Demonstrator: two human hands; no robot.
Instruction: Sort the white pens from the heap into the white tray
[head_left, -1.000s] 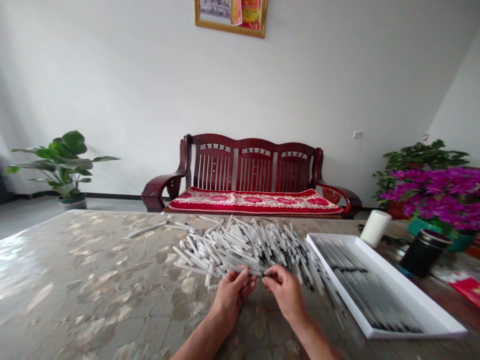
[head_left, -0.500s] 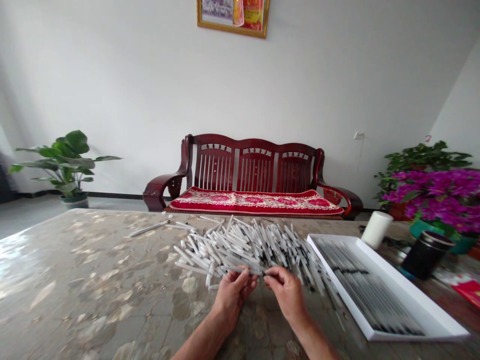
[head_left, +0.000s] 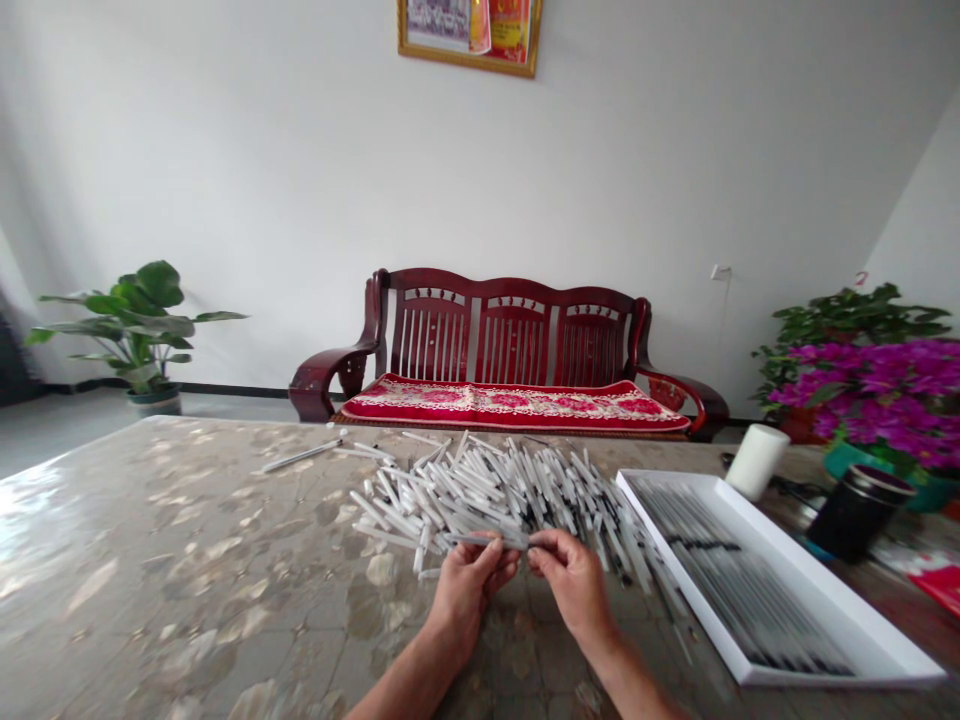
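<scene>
**Both hands are staying pinched on one pen at the heap's near edge**

The left hand (head_left: 469,590) and right hand (head_left: 574,585) are holding a white pen (head_left: 487,540) level between nearly closed fingertips, just in front of the heap of pens (head_left: 480,490) near the mottled table's (head_left: 187,520) far edge, with the white tray (head_left: 817,600) close on the right.

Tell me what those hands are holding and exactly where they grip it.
Both hands hold one slim white pen: the left hand pinches its barrel between thumb and fingers, and the right hand pinches its right-hand end.
</scene>
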